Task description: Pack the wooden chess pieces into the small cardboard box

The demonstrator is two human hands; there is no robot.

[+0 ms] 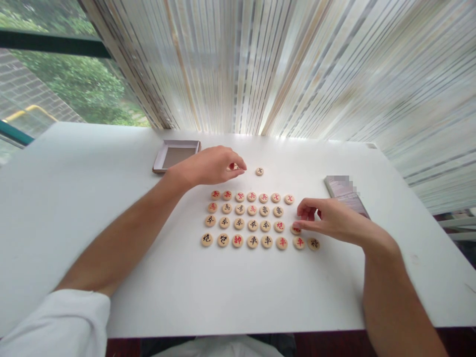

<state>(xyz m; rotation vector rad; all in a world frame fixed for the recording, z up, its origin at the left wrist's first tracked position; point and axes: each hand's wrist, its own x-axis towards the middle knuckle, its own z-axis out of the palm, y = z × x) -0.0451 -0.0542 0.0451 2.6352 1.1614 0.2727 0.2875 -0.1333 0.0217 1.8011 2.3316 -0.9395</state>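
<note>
Left hand point(213, 163): thumb and forefinger curved nearly together about a partly hidden disc point(236, 167); whether they grip it cannot be told. Right hand point(330, 215): fingers curled, thumb and forefinger parted by a small gap, the thumb tip over one red-marked disc point(296, 229); a firm hold cannot be confirmed. That disc ends the third of four rows, 28 character discs in all, between the forearms. Counted from the far side: first row point(252, 197), seven, all red; second row point(252, 210), six, two red and four black; third row point(253, 225), seven, five black and two red; nearest row point(253, 241), eight, three red and five black. One black-marked disc point(259, 171) lies apart, right of the left fingertips. Outermost on the white table point(230, 292): one shallow open tray point(159, 157) beyond the left forearm, one flat patterned box point(344, 191) behind the right hand.
</note>
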